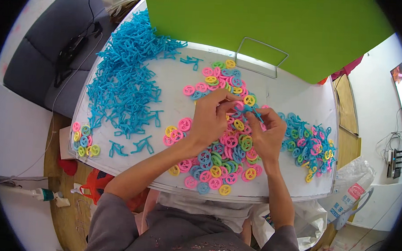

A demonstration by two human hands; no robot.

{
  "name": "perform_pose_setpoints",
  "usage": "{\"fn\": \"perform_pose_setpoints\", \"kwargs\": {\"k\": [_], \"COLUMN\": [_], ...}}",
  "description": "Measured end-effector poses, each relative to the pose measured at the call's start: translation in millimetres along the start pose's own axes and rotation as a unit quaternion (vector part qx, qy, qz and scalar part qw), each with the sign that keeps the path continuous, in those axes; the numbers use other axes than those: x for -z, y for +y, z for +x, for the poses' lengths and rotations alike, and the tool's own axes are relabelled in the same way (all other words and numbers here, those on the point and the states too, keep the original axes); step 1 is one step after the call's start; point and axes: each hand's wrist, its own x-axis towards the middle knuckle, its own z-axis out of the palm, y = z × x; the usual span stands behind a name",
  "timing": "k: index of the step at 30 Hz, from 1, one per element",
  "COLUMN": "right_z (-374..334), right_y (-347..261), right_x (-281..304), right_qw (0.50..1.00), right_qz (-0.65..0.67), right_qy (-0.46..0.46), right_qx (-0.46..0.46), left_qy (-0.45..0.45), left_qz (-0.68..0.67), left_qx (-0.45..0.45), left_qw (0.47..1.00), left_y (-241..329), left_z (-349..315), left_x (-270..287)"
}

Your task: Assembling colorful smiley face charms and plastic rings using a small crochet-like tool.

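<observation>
Left hand: your left hand (210, 119) is pinching with thumb and forefinger at the left end of a blue frame (252, 112), and a pink wheel (239, 105) is showing right by the fingertips; I cannot tell whether they are gripping it too.
Right hand: your right hand (269, 132) is closing thumb and forefinger on the frame's other end.
Frame: it is sitting between both hands, above the wheel pile (231, 141).
Slip risk: the frame is offering little to hold, so a sideways push could be twisting it out of your pinch and into the wheels.
Bending risk: the frame is looking thin; too much force could be bending or snapping it.
Front edge: a few wheels, like the yellow one (225, 190), are lying near the table's (302, 92) edge; a brushing forearm could be sending them off.
Left side: your left forearm is passing near two loose frames (142, 144), beyond which the blue pile (131, 63) is spreading; a wide elbow could be dragging them.
Right side: the mixed heap (316, 145) is reaching towards your right hand, so stray wheels could be mixing into it.
</observation>
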Motion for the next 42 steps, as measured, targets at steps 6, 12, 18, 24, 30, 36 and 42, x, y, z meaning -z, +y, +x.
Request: {"fn": "perform_pose_setpoints", "kwargs": {"k": [6, 12, 18, 24, 30, 36, 42], "right_z": [9, 12, 16, 21, 19, 19, 19], "right_y": [-2, -14, -17, -25, -13, -33, -18], "right_x": [13, 32, 41, 111, 141, 116, 53], "right_qw": [0.993, 0.948, 0.987, 0.954, 0.909, 0.923, 0.968], "right_qz": [0.074, 0.210, 0.032, -0.296, -0.372, -0.361, -0.240], "right_qy": [-0.057, -0.230, -0.150, -0.035, -0.085, 0.038, 0.074], "right_qx": [-0.074, -0.065, -0.053, -0.042, -0.171, -0.126, -0.013], "left_qy": [-0.055, -0.142, -0.003, 0.063, -0.045, 0.007, 0.073], "left_qz": [0.003, -0.199, 0.259, 0.519, 0.626, 0.536, 0.403], "left_qx": [0.065, 0.247, -0.038, -0.032, 0.117, 0.103, 0.022], "left_qw": [0.996, 0.938, 0.965, 0.852, 0.770, 0.838, 0.912], "left_y": [9, 3, -10, 8, 9, 25, 37], "left_z": [5, 8, 19, 39, 28, 41, 44], "left_x": [1, 10, 28, 121, 154, 139, 131]}}
